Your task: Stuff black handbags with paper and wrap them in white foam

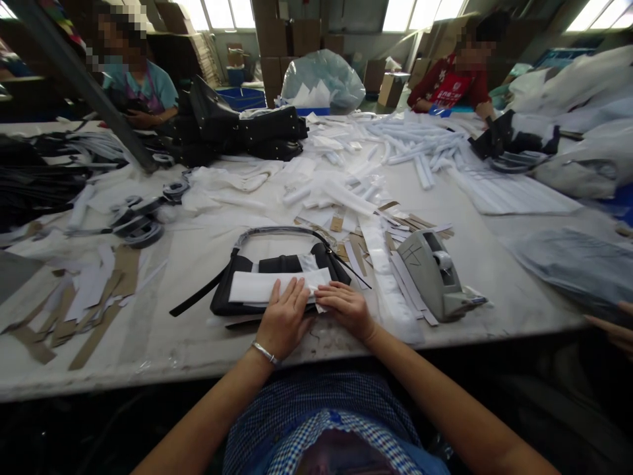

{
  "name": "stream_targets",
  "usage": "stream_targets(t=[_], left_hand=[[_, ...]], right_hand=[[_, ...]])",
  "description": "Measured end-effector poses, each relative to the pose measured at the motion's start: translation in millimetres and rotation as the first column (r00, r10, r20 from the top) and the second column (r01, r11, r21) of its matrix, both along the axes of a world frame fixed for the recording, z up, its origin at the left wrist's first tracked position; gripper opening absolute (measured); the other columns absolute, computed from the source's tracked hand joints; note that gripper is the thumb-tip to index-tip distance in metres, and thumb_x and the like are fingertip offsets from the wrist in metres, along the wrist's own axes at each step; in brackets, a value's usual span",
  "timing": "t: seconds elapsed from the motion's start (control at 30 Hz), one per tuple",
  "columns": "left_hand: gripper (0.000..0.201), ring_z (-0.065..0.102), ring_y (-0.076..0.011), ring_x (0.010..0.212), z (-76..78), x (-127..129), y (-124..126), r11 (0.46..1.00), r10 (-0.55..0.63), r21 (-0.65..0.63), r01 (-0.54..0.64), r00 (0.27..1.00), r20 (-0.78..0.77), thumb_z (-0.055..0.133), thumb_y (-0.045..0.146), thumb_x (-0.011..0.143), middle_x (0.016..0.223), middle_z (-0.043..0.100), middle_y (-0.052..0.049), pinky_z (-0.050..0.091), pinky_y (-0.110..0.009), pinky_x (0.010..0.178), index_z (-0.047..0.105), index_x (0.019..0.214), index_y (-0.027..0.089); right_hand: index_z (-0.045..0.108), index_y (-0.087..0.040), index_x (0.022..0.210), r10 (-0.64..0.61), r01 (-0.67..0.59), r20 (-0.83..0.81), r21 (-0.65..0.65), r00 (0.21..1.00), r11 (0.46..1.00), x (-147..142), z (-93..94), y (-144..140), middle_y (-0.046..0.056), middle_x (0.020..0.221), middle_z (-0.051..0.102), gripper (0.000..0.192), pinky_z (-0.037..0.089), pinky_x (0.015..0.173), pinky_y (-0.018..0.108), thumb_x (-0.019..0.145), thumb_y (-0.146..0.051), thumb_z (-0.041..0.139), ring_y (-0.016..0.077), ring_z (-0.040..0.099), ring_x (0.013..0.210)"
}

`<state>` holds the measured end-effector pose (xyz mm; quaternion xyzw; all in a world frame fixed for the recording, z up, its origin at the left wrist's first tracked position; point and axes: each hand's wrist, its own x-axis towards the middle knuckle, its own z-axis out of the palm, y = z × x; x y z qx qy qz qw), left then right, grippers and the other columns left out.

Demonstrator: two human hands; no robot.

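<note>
**Both hands on the white strip across the black bag**

On my feed the left hand lies flat on the strip, fingers extended and pressed to its surface, clasping nothing. A silver bracelet circles that wrist. The right hand has its fingertips at the strip's 3 o'clock end; I cannot tell from here whether they pinch the edge or only rest on it.

The black bag lies under the strip, directly in front of the wearer, near the edge of the table. I read everything else from it as the clock's centre. Its handle arches out towards 12, and a loose black strap runs off its 9 o'clock side.

At 3 I have a grey tape dispenser; at 9, a spread of card strips. Dark coils sit at 10. Farther off, I see a heap of black bags just short of 12 and pale tubes between 1 and 2.

Across the table I make out one co-worker at 11 and another co-worker in red at 1. Well out at 3, somebody else's hand enters at the border.
</note>
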<state>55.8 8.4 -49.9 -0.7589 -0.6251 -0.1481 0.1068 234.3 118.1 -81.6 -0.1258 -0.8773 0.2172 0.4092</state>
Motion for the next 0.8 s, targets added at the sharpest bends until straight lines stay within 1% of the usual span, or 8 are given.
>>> stream_targets(t=[0.1,0.23,0.4,0.47,0.53,0.63,0.7,0.8], left_hand=[[0.048,0.051,-0.0289,0.134,-10.9,-3.6,4.0,0.991,-0.026,0.133,0.027,1.0,-0.01,0.054,0.032,0.095,0.142,0.056,-0.013,0.039,-0.051,0.114,0.05,0.141,0.016],[0.052,0.049,-0.0254,0.135,-22.4,-4.0,3.5,0.969,-0.008,0.245,0.016,0.999,-0.037,0.052,0.019,0.096,0.143,0.056,-0.002,0.039,-0.046,0.115,0.042,0.147,0.028],[0.05,0.049,-0.0252,0.135,-23.8,-2.2,1.0,0.967,-0.001,0.254,0.014,0.999,-0.051,0.051,0.022,0.098,0.144,0.054,0.0,0.043,-0.046,0.113,0.042,0.146,0.032],[0.049,0.049,-0.0257,0.134,-23.6,-2.0,1.4,0.963,-0.003,0.269,0.017,0.999,-0.053,0.051,0.02,0.097,0.143,0.054,0.0,0.044,-0.047,0.112,0.044,0.145,0.032],[0.048,0.05,-0.0263,0.134,-24.0,-1.8,2.2,0.96,-0.003,0.28,0.018,0.998,-0.056,0.051,0.019,0.097,0.143,0.055,0.001,0.044,-0.048,0.111,0.046,0.143,0.032],[0.048,0.05,-0.027,0.134,-25.2,-1.6,2.8,0.963,0.001,0.271,0.012,0.999,-0.05,0.051,0.019,0.097,0.144,0.054,0.001,0.046,-0.048,0.11,0.048,0.142,0.033],[0.047,0.05,-0.0274,0.134,-26.1,-1.6,2.8,0.964,0.005,0.265,0.006,0.999,-0.041,0.048,0.019,0.098,0.144,0.054,0.002,0.047,-0.049,0.109,0.048,0.142,0.033],[0.048,0.051,-0.0284,0.133,-26.6,-1.9,2.5,0.966,-0.001,0.258,0.013,0.999,-0.046,0.044,0.017,0.099,0.145,0.052,0.002,0.047,-0.05,0.109,0.047,0.143,0.032]], right_hand=[[0.072,-0.022,0.102,0.0,0.003,-0.071,0.042,0.997,0.999,-2.5,-3.2,-0.7,0.006,0.107,0.076,0.018,0.051,0.102,0.041,0.098,-0.02,0.055,0.0186,0.069,0.109],[0.071,-0.024,0.108,-0.002,0.011,-0.104,0.085,0.995,0.996,2.3,-0.2,-4.9,0.007,0.107,0.075,0.022,0.053,0.1,0.044,0.097,-0.016,0.052,0.0198,0.069,0.108],[0.071,-0.024,0.101,0.133,-0.132,0.04,-0.02,0.99,0.991,10.2,43.4,3.9,0.006,0.096,0.075,0.012,0.053,0.101,0.039,0.091,-0.027,0.064,0.0202,0.071,0.095],[0.071,-0.024,0.099,0.098,-0.094,0.092,-0.046,0.991,0.994,-4.6,61.6,19.9,0.005,0.095,0.075,0.013,0.054,0.098,0.035,0.094,-0.027,0.059,0.0187,0.071,0.093],[0.069,-0.022,0.112,0.002,-0.002,0.204,-0.001,0.979,1.0,-30.8,68.7,41.0,0.008,0.111,0.073,0.022,0.051,0.102,0.037,0.098,-0.025,0.053,0.0209,0.067,0.109],[0.058,-0.015,0.133,-0.063,0.012,0.511,0.102,0.858,0.995,-69.9,58.3,69.5,0.014,0.136,0.061,0.037,0.037,0.114,0.047,0.098,-0.029,0.054,0.0281,0.049,0.135],[0.057,-0.013,0.134,-0.083,-0.013,0.672,0.137,0.736,0.991,-82.8,47.3,79.2,0.016,0.136,0.061,0.039,0.031,0.117,0.051,0.1,-0.031,0.052,0.0296,0.047,0.136],[0.061,-0.013,0.128,-0.166,0.017,0.769,0.197,0.618,0.98,-83.9,41.5,80.7,0.016,0.129,0.065,0.035,0.031,0.114,0.054,0.102,-0.029,0.043,0.0293,0.05,0.132]])
